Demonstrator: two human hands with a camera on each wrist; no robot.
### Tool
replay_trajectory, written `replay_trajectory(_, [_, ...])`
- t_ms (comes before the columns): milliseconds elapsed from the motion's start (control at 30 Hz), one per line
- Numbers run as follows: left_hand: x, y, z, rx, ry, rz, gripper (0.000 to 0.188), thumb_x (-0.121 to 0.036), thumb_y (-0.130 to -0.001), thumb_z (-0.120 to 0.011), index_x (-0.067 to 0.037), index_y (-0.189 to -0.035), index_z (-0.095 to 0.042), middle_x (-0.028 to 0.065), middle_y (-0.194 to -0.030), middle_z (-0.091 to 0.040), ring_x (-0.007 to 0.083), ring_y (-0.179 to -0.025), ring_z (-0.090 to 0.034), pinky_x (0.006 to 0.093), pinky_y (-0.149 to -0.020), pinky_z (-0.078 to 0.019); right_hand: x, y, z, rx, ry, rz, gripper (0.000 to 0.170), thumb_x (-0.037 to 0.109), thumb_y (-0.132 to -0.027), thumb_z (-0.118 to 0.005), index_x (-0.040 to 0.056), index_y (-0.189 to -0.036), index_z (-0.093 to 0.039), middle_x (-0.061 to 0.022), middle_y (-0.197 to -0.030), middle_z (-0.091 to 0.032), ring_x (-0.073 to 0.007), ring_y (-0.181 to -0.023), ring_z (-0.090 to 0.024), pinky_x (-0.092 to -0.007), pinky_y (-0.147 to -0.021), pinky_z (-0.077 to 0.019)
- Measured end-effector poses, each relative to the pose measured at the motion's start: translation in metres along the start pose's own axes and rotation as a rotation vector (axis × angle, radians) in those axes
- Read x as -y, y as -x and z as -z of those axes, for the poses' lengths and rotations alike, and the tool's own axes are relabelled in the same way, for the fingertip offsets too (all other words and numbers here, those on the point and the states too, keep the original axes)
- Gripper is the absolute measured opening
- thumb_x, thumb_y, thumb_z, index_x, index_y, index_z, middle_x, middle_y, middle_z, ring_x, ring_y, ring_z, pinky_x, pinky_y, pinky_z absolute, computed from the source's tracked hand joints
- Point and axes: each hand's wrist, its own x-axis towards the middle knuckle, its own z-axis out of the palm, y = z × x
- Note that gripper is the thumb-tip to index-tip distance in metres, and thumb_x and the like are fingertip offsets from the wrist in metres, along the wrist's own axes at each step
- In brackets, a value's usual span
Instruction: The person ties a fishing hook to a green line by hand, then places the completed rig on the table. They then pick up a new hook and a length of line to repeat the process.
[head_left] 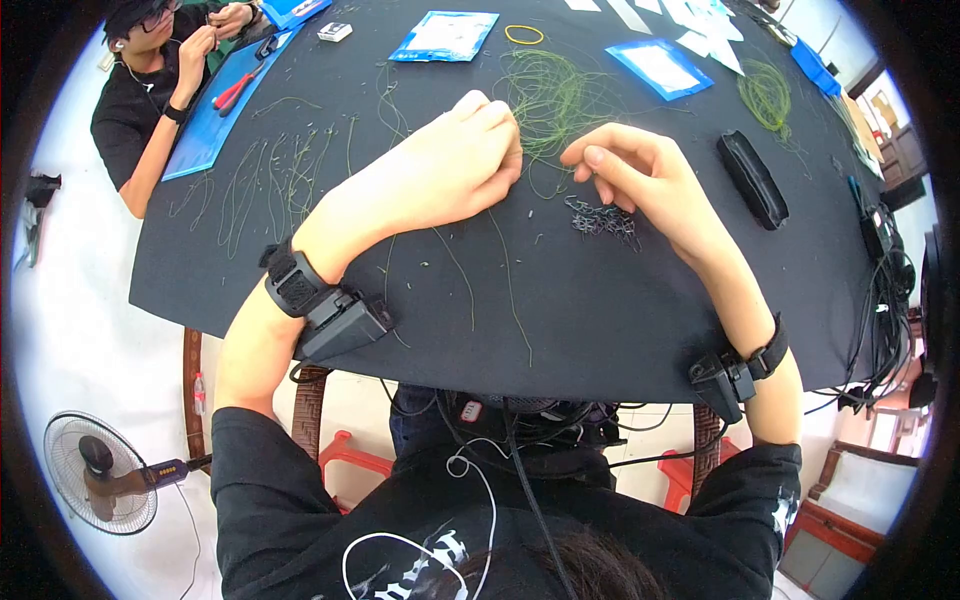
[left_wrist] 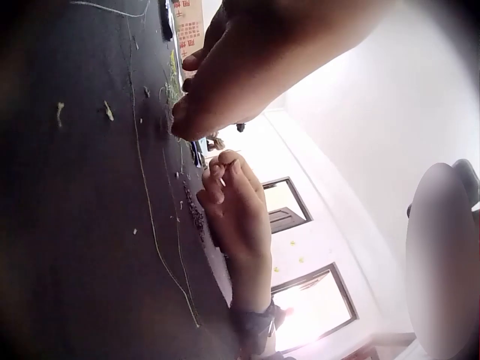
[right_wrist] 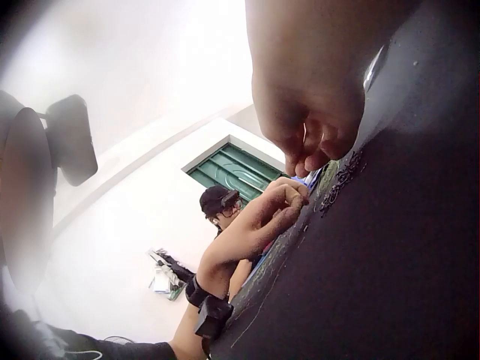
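Note:
The left hand (head_left: 450, 160), fingers curled and thumb against the index finger, is over the table beside a tangled coil of green line (head_left: 550, 100); a strand (head_left: 508, 270) runs out from under it, and it appears to pinch line. Facing it, the right hand (head_left: 640, 180) has bent fingers, thumb near the index finger, just above a pile of small dark metal pieces (head_left: 605, 222). Whether it pinches a small piece is unclear. In the left wrist view the right hand (left_wrist: 238, 210) is raised above the pile. In the right wrist view the left hand (right_wrist: 255, 225) has thumb and index fingertips together.
Cut green strands (head_left: 270, 180) lie at left on the black table (head_left: 600, 330). Blue-white packets (head_left: 445, 36), a yellow ring (head_left: 524, 35), another green coil (head_left: 765, 97) and a black case (head_left: 752, 180) lie farther out. Another person (head_left: 150, 90) sits far left near red-handled pliers (head_left: 235, 90).

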Motion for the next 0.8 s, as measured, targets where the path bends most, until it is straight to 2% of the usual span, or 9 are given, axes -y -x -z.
replay_trajectory(33, [0.0,0.0,0.0,-0.019,0.038,0.042,0.008,-0.005,-0.074,-0.058,-0.002,-0.079,-0.053,0.0101,-0.086,-0.048,0.0262,-0.089,-0.047,0.0328,-0.08,-0.0419,0.0,0.0,0.0,-0.008,0.011,-0.001,0.023,0.02,-0.088,-0.052,0.0029,-0.097,-0.064,-0.0009,-0.078,-0.062,-0.0043,-0.063,-0.05,-0.0188,-0.056,-0.0414])
replay_trajectory(167, [-0.001,0.002,0.013,-0.069,0.0,0.061,0.009,-0.006,-0.072,-0.062,-0.004,-0.076,-0.054,0.0079,-0.083,-0.05,0.0247,-0.086,-0.049,0.0329,-0.077,-0.0428,-0.001,-0.001,0.0,-0.004,-0.001,0.0,0.023,0.019,-0.088,-0.052,0.003,-0.097,-0.064,-0.0009,-0.078,-0.062,-0.0041,-0.063,-0.05,-0.0186,-0.056,-0.0412])
replay_trajectory(233, [0.0,0.004,0.018,0.011,-0.058,-0.016,0.011,-0.008,-0.069,-0.066,-0.007,-0.071,-0.055,0.0046,-0.078,-0.051,0.0227,-0.083,-0.051,0.033,-0.073,-0.0441,-0.001,0.0,-0.001,0.01,-0.012,-0.009,0.021,0.018,-0.091,-0.051,0.0037,-0.098,-0.064,0.0022,-0.078,-0.058,-0.0015,-0.063,-0.045,-0.0157,-0.052,-0.0327])
replay_trajectory(333, [-0.002,0.001,0.015,0.0,-0.082,-0.012,0.014,-0.01,-0.066,-0.069,-0.009,-0.068,-0.055,0.0022,-0.077,-0.052,0.0213,-0.081,-0.052,0.0326,-0.071,-0.0449,-0.002,0.0,-0.001,0.01,-0.006,-0.007,0.021,0.018,-0.091,-0.051,0.0036,-0.098,-0.064,0.0021,-0.078,-0.058,-0.0016,-0.063,-0.045,-0.0156,-0.051,-0.0325])
replay_trajectory(533, [0.002,-0.002,0.014,0.045,-0.07,-0.102,0.014,-0.008,-0.066,-0.067,-0.006,-0.071,-0.055,0.005,-0.08,-0.051,0.0229,-0.084,-0.051,0.033,-0.074,-0.0453,-0.002,-0.001,-0.001,0.018,-0.016,-0.007,0.021,0.018,-0.091,-0.05,0.0033,-0.098,-0.064,0.002,-0.078,-0.058,-0.0014,-0.063,-0.045,-0.0154,-0.051,-0.0324])
replay_trajectory(633, [0.002,-0.003,0.007,0.002,-0.069,-0.134,0.013,-0.007,-0.065,-0.065,-0.004,-0.071,-0.054,0.0072,-0.082,-0.05,0.024,-0.085,-0.051,0.0339,-0.076,-0.0451,0.001,0.001,-0.001,0.022,0.01,-0.019,0.021,0.017,-0.091,-0.05,0.0029,-0.098,-0.063,0.0021,-0.078,-0.058,-0.0013,-0.063,-0.045,-0.0154,-0.051,-0.0324])
replay_trajectory(767, [0.003,-0.003,0.003,0.033,-0.066,-0.111,0.012,-0.005,-0.065,-0.062,-0.004,-0.071,-0.052,0.0085,-0.083,-0.049,0.0248,-0.086,-0.051,0.0336,-0.076,-0.0446,0.0,0.0,-0.002,0.033,-0.006,-0.015,0.021,0.017,-0.09,-0.049,0.0024,-0.098,-0.063,0.0019,-0.079,-0.058,-0.0014,-0.063,-0.045,-0.0153,-0.051,-0.0324])
replay_trajectory(800, [0.001,-0.003,0.006,0.025,-0.045,-0.058,0.013,-0.005,-0.067,-0.062,-0.004,-0.073,-0.051,0.0088,-0.082,-0.049,0.0254,-0.085,-0.051,0.0334,-0.075,-0.0442,0.0,0.0,-0.001,0.037,-0.015,-0.013,0.022,0.017,-0.09,-0.049,0.0023,-0.098,-0.063,0.0018,-0.079,-0.058,-0.0015,-0.063,-0.045,-0.0154,-0.051,-0.0325])
